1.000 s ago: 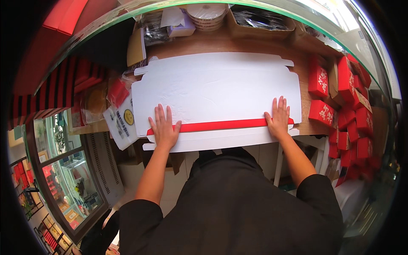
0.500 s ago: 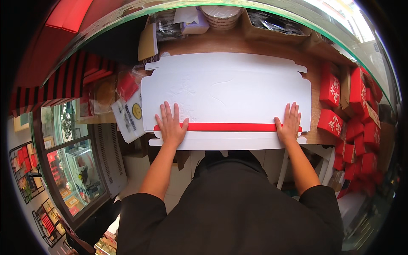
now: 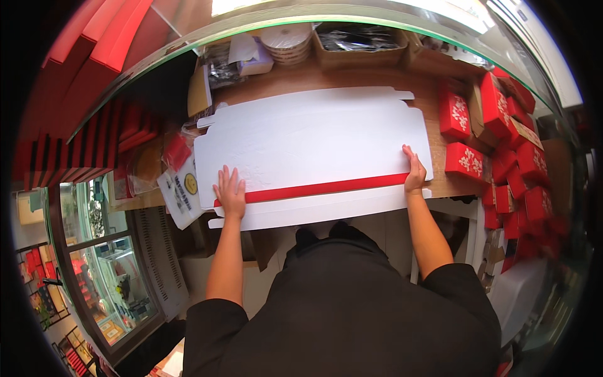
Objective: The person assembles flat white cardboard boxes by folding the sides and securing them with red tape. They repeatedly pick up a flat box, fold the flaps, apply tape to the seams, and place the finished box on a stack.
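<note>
A large white flat cardboard box blank (image 3: 314,138) with notched corner tabs lies on the wooden table in front of me. Along its near side runs a narrow red strip (image 3: 326,186), and a white flap (image 3: 326,210) extends nearer to me than that strip. My left hand (image 3: 230,193) rests flat with spread fingers over the strip's left end. At the strip's right end is my right hand (image 3: 414,171), tipped on its side, its fingers stretched out along the board. Neither hand grasps anything. Faint embossed lines show on the white surface.
Red boxes with white patterns (image 3: 465,161) are piled at the right. A cardboard box of black plastic-wrapped items (image 3: 358,43) and stacked round tubs (image 3: 287,43) stand at the back. Plastic bags (image 3: 181,191) lie left of the blank. A glass edge (image 3: 264,27) curves beyond the table.
The view has shifted, so the blank appears tilted and further left. My right hand has turned from lying flat onto its side; my left hand stays flat at the strip's left end.
</note>
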Demonstrator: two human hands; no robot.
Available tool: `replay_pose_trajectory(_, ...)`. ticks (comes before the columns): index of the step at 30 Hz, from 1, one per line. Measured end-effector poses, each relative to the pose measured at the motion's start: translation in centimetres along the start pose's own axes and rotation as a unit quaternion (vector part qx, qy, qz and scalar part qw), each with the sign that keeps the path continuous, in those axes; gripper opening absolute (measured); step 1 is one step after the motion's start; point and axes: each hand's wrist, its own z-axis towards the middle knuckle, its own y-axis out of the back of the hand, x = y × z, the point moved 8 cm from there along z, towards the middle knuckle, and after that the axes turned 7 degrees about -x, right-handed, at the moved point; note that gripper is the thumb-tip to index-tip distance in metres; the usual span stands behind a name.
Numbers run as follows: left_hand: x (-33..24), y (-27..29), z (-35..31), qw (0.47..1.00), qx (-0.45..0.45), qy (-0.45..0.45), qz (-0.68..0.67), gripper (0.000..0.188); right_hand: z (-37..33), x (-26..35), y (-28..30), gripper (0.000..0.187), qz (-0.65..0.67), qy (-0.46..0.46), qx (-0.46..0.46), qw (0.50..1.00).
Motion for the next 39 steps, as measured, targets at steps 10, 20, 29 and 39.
replay_pose_trajectory(10, -15.1, 1.4, -5.2, 0.963, 0.022, -0.268, -0.008, 0.042, 6.2, -2.0, 7.4, 0.045, -0.184, -0.025, -0.087, 0.979)
replay_pose_trajectory(20, -17.5, 0.7, -5.6, 0.951, 0.039, -0.306, -0.005, 0.039, 10.1, 0.8, 6.5, 0.029, -0.135, -0.158, -0.02, 0.978)
replay_pose_trajectory(29, -25.8, 7.1, -5.8, 0.93, -0.053, -0.364, -0.005, 0.039, 6.4, 7.1, 16.4, 0.02, 0.119, -0.124, -0.048, 0.984)
replay_pose_trajectory(39, -25.2, 9.3, 1.8, 0.923, -0.195, -0.314, 0.11, 0.034, -10.8, 2.0, 1.8, 0.016, 0.249, -0.336, 0.105, 0.902)
